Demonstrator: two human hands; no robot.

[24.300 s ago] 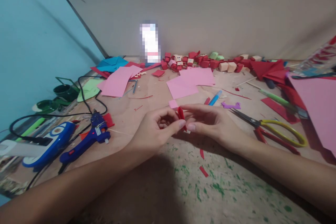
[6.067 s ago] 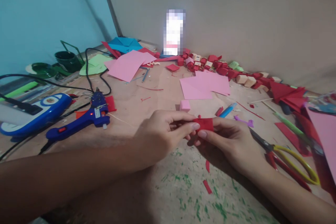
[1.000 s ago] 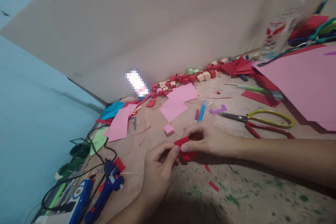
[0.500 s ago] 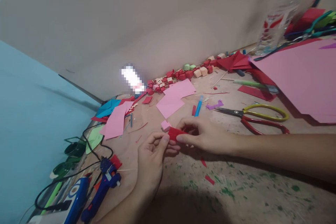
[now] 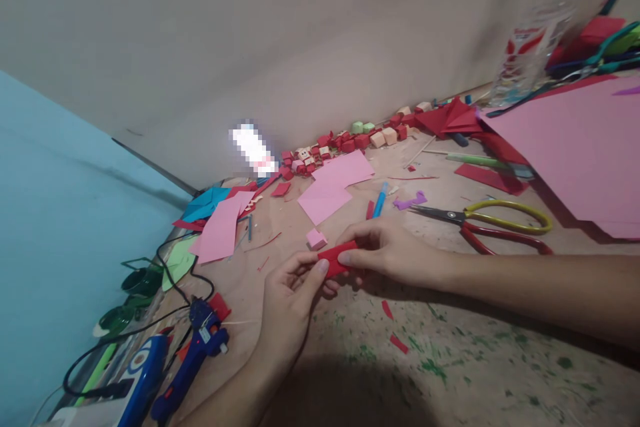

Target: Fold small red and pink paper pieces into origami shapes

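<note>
A small folded strip of red paper [image 5: 336, 260] is pinched between both hands near the middle of the view. My left hand [image 5: 295, 290] grips its left end, thumb on top. On the right end presses the thumb of my right hand [image 5: 383, 253], with the other fingers curled behind the paper. Just beyond the fingers lies a small pink paper cube [image 5: 316, 239]. Pink paper sheets [image 5: 325, 200] rest farther back, and scissors [image 5: 455, 216] with yellow and red handles lie right of my right hand.
A blue glue gun [image 5: 197, 350] with a black cord lies at the left. Red and cream paper cubes [image 5: 360, 141] line the wall. A plastic bottle [image 5: 533, 47] and a large pink sheet [image 5: 575, 153] are at the right. A blue pen [image 5: 381, 200] lies behind my right hand.
The red paper now shows as a longer strip between the thumbs. My left thumb has moved slightly right and down onto it, and my right hand has shifted slightly right.
</note>
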